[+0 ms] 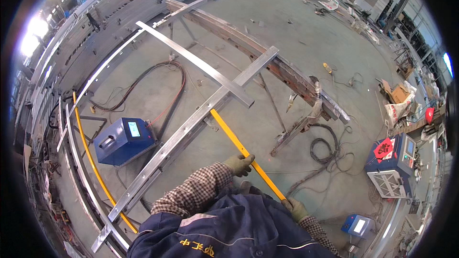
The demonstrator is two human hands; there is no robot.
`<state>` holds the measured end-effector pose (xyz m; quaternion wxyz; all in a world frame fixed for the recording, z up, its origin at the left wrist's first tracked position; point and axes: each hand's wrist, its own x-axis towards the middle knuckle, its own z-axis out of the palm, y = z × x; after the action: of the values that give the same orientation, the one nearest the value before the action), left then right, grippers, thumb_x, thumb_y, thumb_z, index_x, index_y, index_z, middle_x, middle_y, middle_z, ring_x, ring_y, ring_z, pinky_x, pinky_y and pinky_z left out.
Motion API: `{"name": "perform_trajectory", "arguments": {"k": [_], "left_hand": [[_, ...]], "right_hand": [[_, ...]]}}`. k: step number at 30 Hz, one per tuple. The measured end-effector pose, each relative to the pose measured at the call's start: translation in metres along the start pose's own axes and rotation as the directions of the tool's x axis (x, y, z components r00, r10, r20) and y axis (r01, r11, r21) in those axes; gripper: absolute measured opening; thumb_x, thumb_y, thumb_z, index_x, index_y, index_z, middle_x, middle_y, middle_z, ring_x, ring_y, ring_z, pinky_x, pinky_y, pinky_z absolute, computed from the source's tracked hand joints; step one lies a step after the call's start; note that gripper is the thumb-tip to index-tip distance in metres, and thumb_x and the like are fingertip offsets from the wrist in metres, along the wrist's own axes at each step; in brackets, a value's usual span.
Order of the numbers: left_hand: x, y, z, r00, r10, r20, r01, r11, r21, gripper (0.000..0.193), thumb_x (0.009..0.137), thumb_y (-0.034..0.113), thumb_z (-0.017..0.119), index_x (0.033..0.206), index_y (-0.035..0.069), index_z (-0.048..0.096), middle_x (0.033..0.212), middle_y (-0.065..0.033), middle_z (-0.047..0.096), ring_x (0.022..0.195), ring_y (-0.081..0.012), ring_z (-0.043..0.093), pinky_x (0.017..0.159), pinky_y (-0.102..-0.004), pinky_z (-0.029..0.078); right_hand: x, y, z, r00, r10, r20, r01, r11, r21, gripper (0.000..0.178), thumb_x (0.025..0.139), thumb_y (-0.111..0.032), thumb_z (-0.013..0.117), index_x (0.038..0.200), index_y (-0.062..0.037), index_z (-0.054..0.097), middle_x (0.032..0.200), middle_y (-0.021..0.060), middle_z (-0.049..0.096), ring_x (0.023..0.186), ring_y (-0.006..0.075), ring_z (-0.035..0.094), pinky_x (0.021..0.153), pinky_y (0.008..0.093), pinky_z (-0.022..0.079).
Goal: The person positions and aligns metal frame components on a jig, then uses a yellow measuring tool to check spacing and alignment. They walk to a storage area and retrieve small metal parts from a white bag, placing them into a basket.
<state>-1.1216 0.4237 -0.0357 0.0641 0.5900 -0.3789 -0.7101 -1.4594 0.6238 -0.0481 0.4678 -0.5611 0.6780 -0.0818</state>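
Observation:
My two gloved hands are on a long, straight yellow bar (229, 133). My left hand (239, 165) has its fingers wrapped round the bar's middle. At the near end, my right hand (295, 209) grips it, its fingers partly hidden. The bar's far end meets the edge of a long silver metal beam (167, 149); I cannot tell whether it rests on it. Across that beam's far part lies a silver square tube (186, 56), with one end sticking out past it. Farther left runs a second yellow bar (91, 148) beside silver rails (76, 150).
A blue machine with a lit screen (123, 142) stands left of the beam. A rusty steel beam (258, 52) on legs crosses ahead. Black cables (326, 149) coil on the floor. Another blue machine (389, 162) and a small blue box (357, 226) are at right.

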Motion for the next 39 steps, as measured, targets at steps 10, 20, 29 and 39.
{"name": "perform_trajectory", "arguments": {"k": [10,20,29,39], "left_hand": [[-0.047,0.05,-0.151,0.37,0.74,-0.562,-0.382,0.673,0.634,0.056,0.091,0.034,0.08,0.136,0.003,0.067,0.114,-0.019,0.074,0.101,-0.0309,0.074,0.088,-0.0399,0.059],[-0.02,0.062,-0.201,0.661,0.592,-0.461,-0.145,0.703,0.696,0.096,0.084,0.063,0.077,0.153,0.001,0.052,0.152,-0.0212,0.056,0.144,-0.036,0.051,0.119,-0.0455,0.043],[-0.017,0.061,-0.203,0.646,0.621,-0.444,-0.168,0.683,0.711,0.091,0.082,0.053,0.084,0.151,0.002,0.053,0.148,-0.0224,0.057,0.136,-0.0375,0.058,0.114,-0.0449,0.049],[-0.021,0.067,-0.2,0.644,0.605,-0.468,-0.184,0.716,0.674,0.083,0.085,0.048,0.085,0.147,0.002,0.056,0.145,-0.0222,0.06,0.132,-0.0365,0.061,0.112,-0.0436,0.051]], "right_hand": [[-0.007,-0.028,0.001,0.995,0.097,0.02,-0.096,0.995,-0.023,0.045,0.106,-0.048,0.06,0.106,-0.0049,0.073,0.078,0.0116,0.069,0.07,0.0218,0.066,0.067,0.038,0.053],[-0.01,-0.031,-0.005,0.993,0.12,-0.005,-0.12,0.988,-0.1,0.044,0.107,-0.046,0.057,0.105,-0.0046,0.072,0.083,0.016,0.071,0.076,0.0277,0.07,0.072,0.0415,0.054],[0.006,-0.031,-0.015,0.989,0.14,0.05,-0.133,0.983,-0.123,0.046,0.107,-0.049,0.058,0.108,-0.0041,0.071,0.085,0.0181,0.071,0.079,0.0323,0.071,0.074,0.043,0.054],[0.039,-0.062,-0.077,0.985,0.139,0.099,-0.12,0.978,-0.173,0.054,0.103,-0.058,0.058,0.109,-0.0068,0.074,0.085,0.0194,0.071,0.08,0.0376,0.07,0.073,0.0455,0.053]]}}
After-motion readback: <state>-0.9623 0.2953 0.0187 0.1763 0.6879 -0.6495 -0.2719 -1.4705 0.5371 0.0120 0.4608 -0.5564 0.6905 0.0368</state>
